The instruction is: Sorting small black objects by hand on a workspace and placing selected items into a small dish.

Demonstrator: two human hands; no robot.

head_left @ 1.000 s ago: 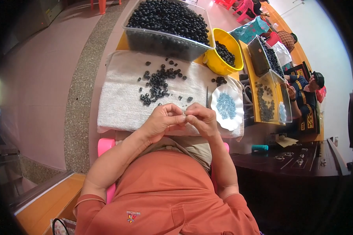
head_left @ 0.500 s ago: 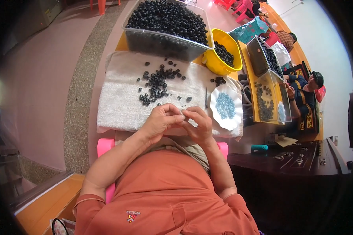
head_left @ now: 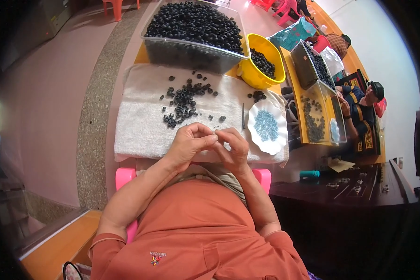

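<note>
My left hand (head_left: 191, 143) and my right hand (head_left: 233, 148) meet fingertip to fingertip above the front edge of a white towel (head_left: 140, 123). Both are closed in a pinch; whatever sits between the fingertips is too small to make out. Just beyond them, a loose pile of black beads (head_left: 184, 100) is spread over the towel, with a few single beads near my fingers. To the right of my right hand lies a white scalloped dish (head_left: 278, 145) holding small pale-blue pieces (head_left: 266, 125). Thin dark tweezers (head_left: 243, 116) rest between the dish and the pile.
A clear bin (head_left: 191, 52) full of black beads stands at the far side, beside a yellow basin (head_left: 257, 80) of more beads. On the right, a co-worker (head_left: 359, 100) sits by another bead bin (head_left: 308, 72). A dark table (head_left: 340, 191) stands at lower right.
My hands keep the same fingertip pinch and have barely moved. The view has shifted slightly, so the bins and beads appear a little further left.
</note>
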